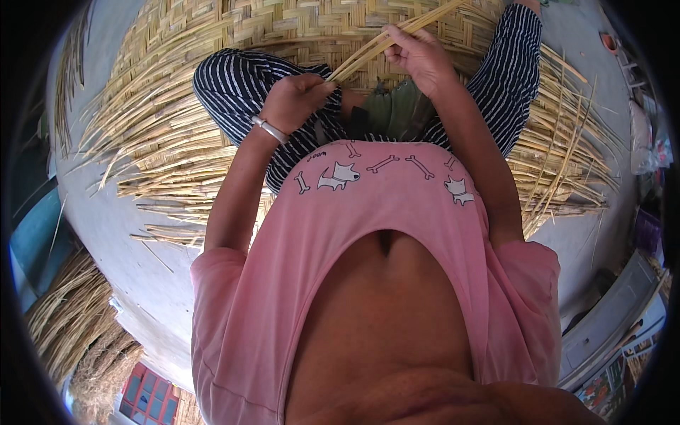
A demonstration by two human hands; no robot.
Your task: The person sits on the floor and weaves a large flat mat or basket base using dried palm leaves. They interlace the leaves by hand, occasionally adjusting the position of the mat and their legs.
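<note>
Head view: left hand (303,94) and right hand (421,64) both grip the pale strips (360,59), held slantwise over the woven mat (297,35); probably readying strips, so the next move calls for keeping them aligned

The strips (361,58) are straw yellow; the woven mat (297,28) mixes yellow, tan and a faint green in a zigzag weave, turning golden along its loose left and right edges. The trousers (234,85) are black with thin white stripes, the shirt (397,205) pink, printed with white dogs (340,176) and black-outlined bones (383,163), the bracelet (270,130) silvery. Beyond the left edge of the pale grey floor (159,280), a sheet (42,227) is teal
</note>
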